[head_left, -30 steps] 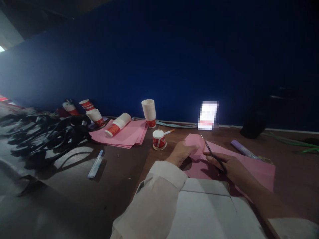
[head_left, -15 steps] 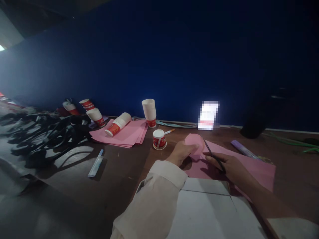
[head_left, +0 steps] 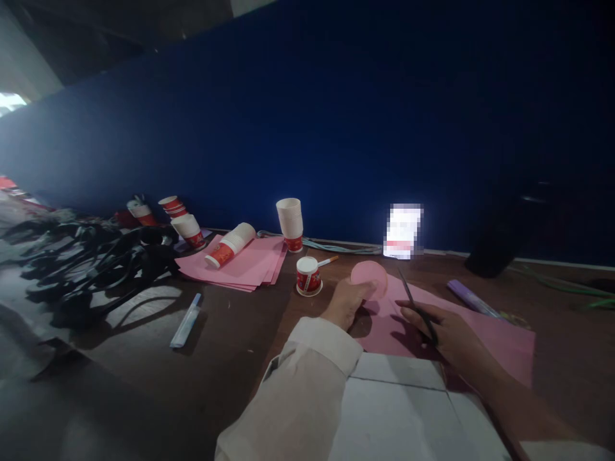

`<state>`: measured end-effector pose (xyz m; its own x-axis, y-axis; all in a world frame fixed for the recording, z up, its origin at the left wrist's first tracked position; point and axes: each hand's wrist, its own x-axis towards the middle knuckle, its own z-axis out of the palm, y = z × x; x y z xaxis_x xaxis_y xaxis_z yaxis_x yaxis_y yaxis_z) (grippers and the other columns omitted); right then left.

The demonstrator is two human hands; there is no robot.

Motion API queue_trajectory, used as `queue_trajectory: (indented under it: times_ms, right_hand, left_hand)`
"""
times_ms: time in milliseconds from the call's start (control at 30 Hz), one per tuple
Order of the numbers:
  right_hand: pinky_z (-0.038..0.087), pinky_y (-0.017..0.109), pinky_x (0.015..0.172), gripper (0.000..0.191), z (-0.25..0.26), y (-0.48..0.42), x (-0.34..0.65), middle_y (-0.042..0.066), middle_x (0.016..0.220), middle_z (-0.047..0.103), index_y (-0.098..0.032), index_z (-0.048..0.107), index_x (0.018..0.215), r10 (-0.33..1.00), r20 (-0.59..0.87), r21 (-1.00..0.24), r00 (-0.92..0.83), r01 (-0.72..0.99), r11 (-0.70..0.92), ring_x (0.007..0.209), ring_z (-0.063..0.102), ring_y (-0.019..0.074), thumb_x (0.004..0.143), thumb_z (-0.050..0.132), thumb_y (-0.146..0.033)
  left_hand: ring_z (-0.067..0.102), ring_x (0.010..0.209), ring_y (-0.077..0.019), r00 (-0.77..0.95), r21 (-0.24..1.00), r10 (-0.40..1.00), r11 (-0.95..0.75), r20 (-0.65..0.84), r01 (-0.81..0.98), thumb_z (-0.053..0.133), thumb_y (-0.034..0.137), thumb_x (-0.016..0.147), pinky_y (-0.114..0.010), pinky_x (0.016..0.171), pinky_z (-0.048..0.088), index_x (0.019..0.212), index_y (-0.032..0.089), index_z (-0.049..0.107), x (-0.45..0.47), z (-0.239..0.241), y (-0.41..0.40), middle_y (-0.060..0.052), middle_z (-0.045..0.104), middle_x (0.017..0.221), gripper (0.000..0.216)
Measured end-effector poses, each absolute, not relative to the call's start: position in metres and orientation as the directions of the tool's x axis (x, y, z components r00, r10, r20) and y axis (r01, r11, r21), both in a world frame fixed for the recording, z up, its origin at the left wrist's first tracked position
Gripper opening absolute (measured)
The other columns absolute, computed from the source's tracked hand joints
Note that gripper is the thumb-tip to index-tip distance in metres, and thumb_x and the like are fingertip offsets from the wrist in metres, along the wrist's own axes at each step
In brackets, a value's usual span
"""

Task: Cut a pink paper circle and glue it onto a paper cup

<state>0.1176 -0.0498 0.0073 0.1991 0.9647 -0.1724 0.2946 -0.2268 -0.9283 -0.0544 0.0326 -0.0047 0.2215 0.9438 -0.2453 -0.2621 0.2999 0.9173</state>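
Pink disc (head_left: 369, 279) — now cut free.

From the left hand (head_left: 346, 301), bare tabletop (head_left: 230, 339) lies open toward 8 and 9 o'clock, broken only by a pale marker (head_left: 185, 312), while a small upturned cup (head_left: 307, 275) stands close at 10 o'clock with a stack of cups (head_left: 290, 223) and a pile of pink paper (head_left: 240, 264) behind it. A heap of black cables (head_left: 91, 262) blocks the far 9 o'clock side. From the right hand (head_left: 446, 330), a purple tube (head_left: 473, 299) lies at 2 o'clock, and a white box (head_left: 408, 410) fills the near edge at 6 o'clock.
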Motion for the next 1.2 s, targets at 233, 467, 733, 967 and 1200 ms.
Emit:
queue_trajectory:
  times_ms: [233, 467, 733, 967, 1200]
  right_hand:
    - [0.051, 0.024, 0.048, 0.055, 0.011, -0.053, 0.111, 0.008, 0.085, 0.075, -0.015, 0.077, 0.116, 0.945, -0.209, -0.932, 0.251, 0.242, -0.27, 0.067, 0.065, 0.0183, 0.078, 0.076, -0.054]
    - [0.047, 0.023, 0.046, 0.056, 0.011, -0.054, 0.113, 0.008, 0.092, 0.075, -0.017, 0.077, 0.118, 0.954, -0.197, -0.931, 0.226, 0.263, -0.254, 0.064, 0.06, 0.0156, 0.077, 0.076, -0.055]
    - [0.045, 0.023, 0.045, 0.056, 0.015, -0.056, 0.111, 0.009, 0.094, 0.077, -0.016, 0.078, 0.116, 0.959, -0.198, -0.941, 0.2, 0.233, -0.243, 0.065, 0.061, 0.0164, 0.074, 0.079, -0.053]
    - [0.045, 0.025, 0.045, 0.059, 0.014, -0.057, 0.111, 0.003, 0.074, 0.069, -0.016, 0.075, 0.121, 0.966, -0.21, -0.953, 0.153, 0.191, -0.237, 0.049, 0.05, 0.0106, 0.076, 0.077, -0.055]
    - [0.041, 0.024, 0.046, 0.06, 0.013, -0.059, 0.112, 0.0, 0.07, 0.062, -0.016, 0.072, 0.123, 0.972, -0.199, -0.969, 0.128, 0.124, -0.215, 0.05, 0.048, 0.0106, 0.078, 0.076, -0.055]
  left_hand:
    - [0.053, 0.055, -0.013, 0.244, 0.9, 0.945, 0.291, -0.218, -0.325, 0.083, 0.037, 0.059, -0.026, 0.053, 0.043, 0.076, 0.014, 0.064, -0.054, -0.007, 0.033, -0.003, 0.059, 0.064, 0.034]
    - [0.052, 0.054, -0.0136, 0.221, 0.945, 0.95, 0.265, -0.222, -0.189, 0.076, 0.029, 0.062, -0.026, 0.051, 0.039, 0.085, 0.015, 0.066, -0.055, 0.001, 0.028, -0.001, 0.06, 0.065, 0.029]
    - [0.043, 0.056, -0.0093, 0.178, 0.95, 0.977, 0.163, -0.118, -0.265, 0.079, 0.031, 0.059, -0.024, 0.056, 0.035, 0.073, 0.015, 0.062, -0.054, 0.002, 0.029, 0.002, 0.053, 0.063, 0.027]
    - [0.043, 0.059, -0.0101, 0.146, 0.934, 0.982, 0.158, -0.116, -0.32, 0.084, 0.037, 0.057, -0.025, 0.058, 0.035, 0.081, 0.015, 0.065, -0.052, -0.001, 0.031, 0.0, 0.056, 0.068, 0.037]
    - [0.044, 0.059, -0.0093, 0.152, 0.941, 0.983, 0.148, -0.105, -0.304, 0.084, 0.037, 0.057, -0.024, 0.059, 0.037, 0.079, 0.015, 0.064, -0.049, -0.006, 0.034, 0.001, 0.055, 0.067, 0.037]
